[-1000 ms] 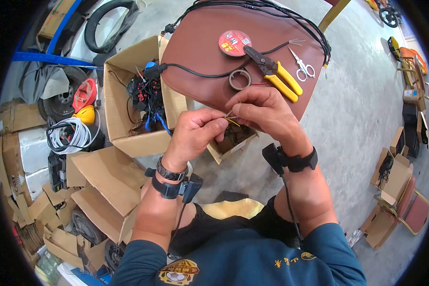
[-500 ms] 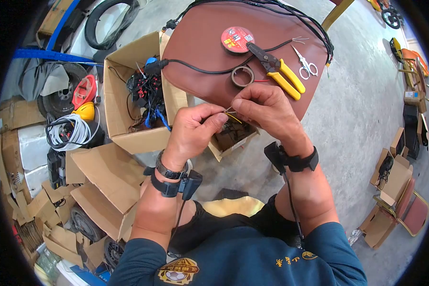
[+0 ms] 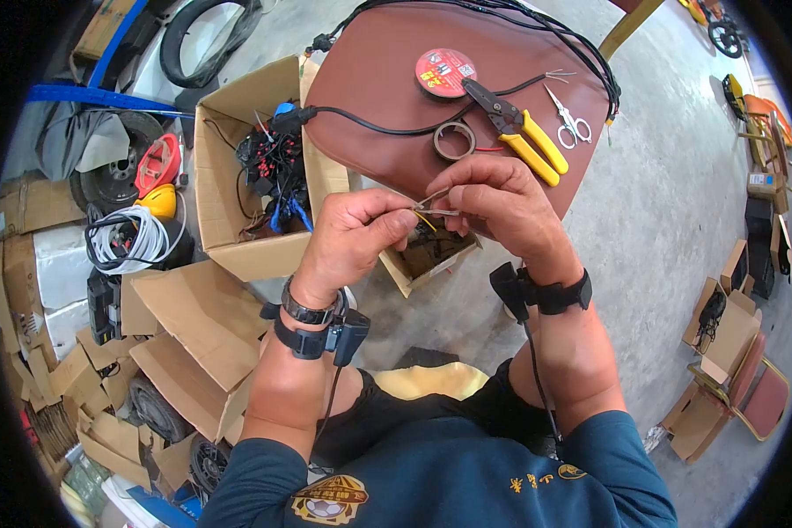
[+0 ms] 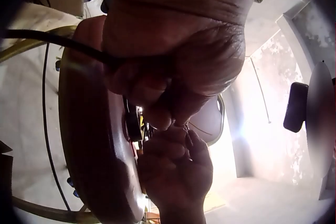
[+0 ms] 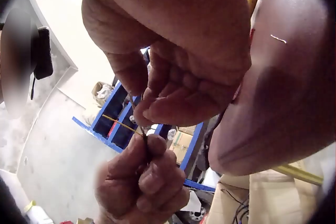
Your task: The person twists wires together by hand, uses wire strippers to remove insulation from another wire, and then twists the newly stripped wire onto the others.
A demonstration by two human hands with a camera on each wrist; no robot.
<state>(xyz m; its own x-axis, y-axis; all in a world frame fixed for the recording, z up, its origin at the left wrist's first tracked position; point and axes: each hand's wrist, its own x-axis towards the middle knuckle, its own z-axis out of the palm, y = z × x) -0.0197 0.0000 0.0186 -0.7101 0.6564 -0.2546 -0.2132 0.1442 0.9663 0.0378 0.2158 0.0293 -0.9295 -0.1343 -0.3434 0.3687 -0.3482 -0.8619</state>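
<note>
In the head view my left hand (image 3: 352,233) pinches several thin wires between thumb and forefinger. A black cable (image 4: 58,40) runs into that palm in the left wrist view. Facing it, my right hand (image 3: 506,207) pinches a thin pale wire (image 3: 438,211) with its fingertips, just beyond the left fingertips. A yellow wire (image 5: 121,123) sticks out sideways from the left hand's grip, apart from the right fingers. Both hands are close to the front edge of a brown padded chair seat (image 3: 370,70).
On the seat lie yellow-handled wire strippers (image 3: 532,145), scissors (image 3: 572,123), a red-labelled tape roll (image 3: 444,72), a brown tape ring (image 3: 454,141) and coiled black cable (image 3: 537,31). A cardboard box (image 3: 255,255) of wiring stands left; a smaller box (image 3: 436,273) sits below the hands.
My right fingers have shifted along the wires, and the pale wire now shows straight across between the hands. The left hand keeps its pinch. The seat and its tools have drifted slightly right in view.
</note>
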